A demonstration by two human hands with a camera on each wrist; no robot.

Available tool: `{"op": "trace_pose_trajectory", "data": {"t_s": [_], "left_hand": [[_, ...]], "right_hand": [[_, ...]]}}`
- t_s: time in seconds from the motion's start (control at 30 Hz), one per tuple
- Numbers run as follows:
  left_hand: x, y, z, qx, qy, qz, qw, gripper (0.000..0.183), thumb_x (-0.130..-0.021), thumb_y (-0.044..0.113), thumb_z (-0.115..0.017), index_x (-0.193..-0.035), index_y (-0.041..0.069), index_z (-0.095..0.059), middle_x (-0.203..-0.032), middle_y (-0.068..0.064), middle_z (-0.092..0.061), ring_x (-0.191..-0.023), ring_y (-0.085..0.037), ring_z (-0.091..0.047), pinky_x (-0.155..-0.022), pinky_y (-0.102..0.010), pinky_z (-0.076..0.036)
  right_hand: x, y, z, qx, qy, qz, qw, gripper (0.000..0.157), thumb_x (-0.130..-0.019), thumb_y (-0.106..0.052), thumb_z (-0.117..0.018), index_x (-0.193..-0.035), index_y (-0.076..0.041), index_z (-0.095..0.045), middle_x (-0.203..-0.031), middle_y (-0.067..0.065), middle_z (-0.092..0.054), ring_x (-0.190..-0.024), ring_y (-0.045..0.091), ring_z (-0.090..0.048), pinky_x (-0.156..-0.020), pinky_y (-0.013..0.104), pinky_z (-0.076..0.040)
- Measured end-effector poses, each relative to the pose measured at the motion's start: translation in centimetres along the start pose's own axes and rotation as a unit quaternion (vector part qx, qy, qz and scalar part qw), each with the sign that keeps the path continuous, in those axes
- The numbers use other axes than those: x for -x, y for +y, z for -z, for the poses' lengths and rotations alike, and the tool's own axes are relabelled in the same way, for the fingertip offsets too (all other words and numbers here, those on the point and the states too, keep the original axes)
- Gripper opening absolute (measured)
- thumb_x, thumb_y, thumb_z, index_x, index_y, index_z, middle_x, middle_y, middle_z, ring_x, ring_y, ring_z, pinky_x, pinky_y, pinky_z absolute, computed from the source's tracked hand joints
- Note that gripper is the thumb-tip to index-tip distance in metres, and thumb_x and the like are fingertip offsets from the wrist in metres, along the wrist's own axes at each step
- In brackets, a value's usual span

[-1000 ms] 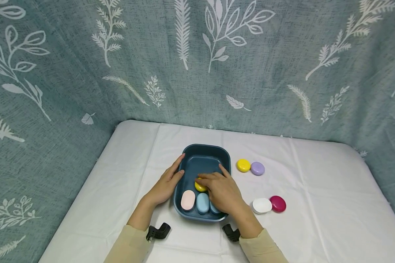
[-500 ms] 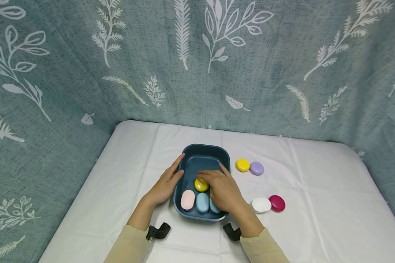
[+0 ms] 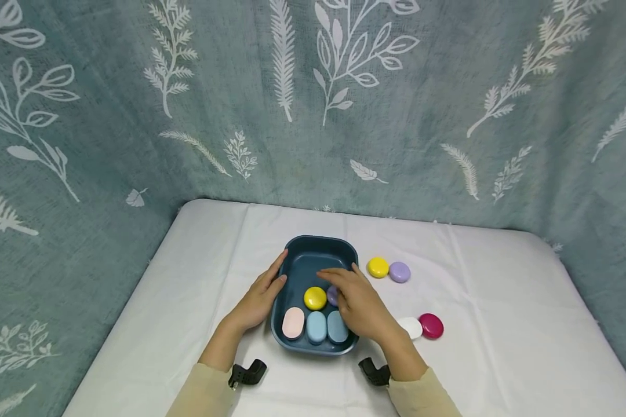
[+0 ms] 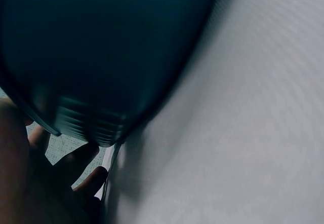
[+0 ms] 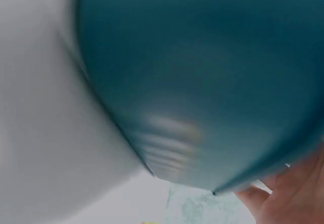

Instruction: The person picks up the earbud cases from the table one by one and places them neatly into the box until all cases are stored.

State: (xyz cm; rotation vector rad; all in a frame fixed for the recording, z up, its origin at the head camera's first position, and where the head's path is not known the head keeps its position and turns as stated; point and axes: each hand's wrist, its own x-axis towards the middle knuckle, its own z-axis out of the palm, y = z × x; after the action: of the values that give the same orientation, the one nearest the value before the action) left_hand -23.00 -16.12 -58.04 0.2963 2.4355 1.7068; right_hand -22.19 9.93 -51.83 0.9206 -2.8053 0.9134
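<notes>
My left hand (image 3: 257,297) lies along the left wall of a dark blue rectangular tray (image 3: 306,348), fingers extended; in the left wrist view, its fingertips (image 4: 83,155) are at the tray's outer side. Over the tray's right side reaches my right hand (image 3: 362,304), its fingers loosely bent above a round purple piece (image 3: 332,296) that they partly hide. Left of that piece sits a glossy round yellow piece (image 3: 315,298). The near end of the tray holds a pale pink oval piece (image 3: 293,323) and two light blue oval pieces (image 3: 316,327) in a row.
Right of the tray, another yellow piece (image 3: 378,267) and another purple one (image 3: 399,272) lie side by side on the white cloth (image 3: 501,324). Nearer, a white oval piece (image 3: 411,327), partly behind my right wrist, lies beside a crimson round one (image 3: 430,326). A patterned curtain (image 3: 292,145) stands behind.
My right hand has shifted right and come off the yellow piece, uncovering it, part of the purple piece and more of the right blue one. My left hand stays at the tray; the head view has shifted slightly.
</notes>
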Motion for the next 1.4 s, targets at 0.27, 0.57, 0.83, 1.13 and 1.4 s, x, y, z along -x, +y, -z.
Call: {"op": "trace_pose_trajectory", "data": {"t_s": [0.27, 0.57, 0.83, 1.13, 1.4], "left_hand": [[0.5, -0.1, 0.2, -0.020, -0.008, -0.004, 0.9998, 0.056, -0.112, 0.044, -0.039, -0.163, 0.048, -0.018, -0.174, 0.008, -0.018, -0.162, -0.033, -0.015, -0.126, -0.068, -0.013], [1.0, -0.3, 0.5, -0.021, -0.005, 0.004, 0.9998, 0.056, -0.112, 0.044, -0.040, -0.164, 0.047, -0.018, -0.174, 0.005, -0.017, -0.162, -0.033, -0.014, -0.127, -0.068, -0.013], [0.7, -0.1, 0.2, -0.005, -0.001, 0.000, 1.0000, 0.055, -0.112, 0.043, -0.040, -0.164, 0.046, -0.020, -0.174, 0.005, -0.017, -0.162, -0.031, -0.013, -0.127, -0.066, -0.012], [0.4, 0.1, -0.1, 0.001, -0.004, -0.010, 0.9999, 0.056, -0.113, 0.042, -0.038, -0.164, 0.045, -0.018, -0.175, 0.003, -0.015, -0.162, -0.031, -0.013, -0.128, -0.064, -0.012], [0.4, 0.2, -0.4, -0.001, -0.003, -0.003, 1.0000, 0.056, -0.112, 0.044, -0.038, -0.164, 0.046, -0.018, -0.174, 0.004, -0.016, -0.162, -0.030, -0.014, -0.128, -0.063, -0.012]], "right_hand": [[2.0, 0.1, 2.2, -0.016, 0.021, -0.032, 0.999, 0.045, -0.099, -0.001, -0.062, -0.142, -0.014, -0.062, -0.143, 0.004, -0.063, -0.139, 0.031, -0.055, -0.124, 0.059, -0.031], [4.2, 1.4, 3.9, 0.011, 0.009, -0.062, 0.998, 0.053, -0.096, -0.016, -0.074, -0.147, -0.017, -0.058, -0.146, 0.004, -0.061, -0.137, 0.030, -0.055, -0.115, 0.056, -0.045], [5.6, 2.9, 5.7, 0.064, -0.014, -0.065, 0.996, 0.061, -0.091, -0.018, -0.080, -0.147, -0.013, -0.058, -0.146, 0.008, -0.060, -0.139, 0.036, -0.054, -0.116, 0.059, -0.041], [7.6, 4.8, 7.0, 0.118, -0.043, -0.084, 0.989, 0.061, -0.081, -0.019, -0.088, -0.137, -0.010, -0.066, -0.138, 0.010, -0.065, -0.130, 0.036, -0.060, -0.117, 0.058, -0.040], [9.7, 6.1, 7.3, 0.150, -0.065, -0.090, 0.982, 0.058, -0.074, -0.022, -0.094, -0.127, -0.010, -0.073, -0.126, 0.005, -0.069, -0.117, 0.030, -0.065, -0.107, 0.052, -0.049]]}}
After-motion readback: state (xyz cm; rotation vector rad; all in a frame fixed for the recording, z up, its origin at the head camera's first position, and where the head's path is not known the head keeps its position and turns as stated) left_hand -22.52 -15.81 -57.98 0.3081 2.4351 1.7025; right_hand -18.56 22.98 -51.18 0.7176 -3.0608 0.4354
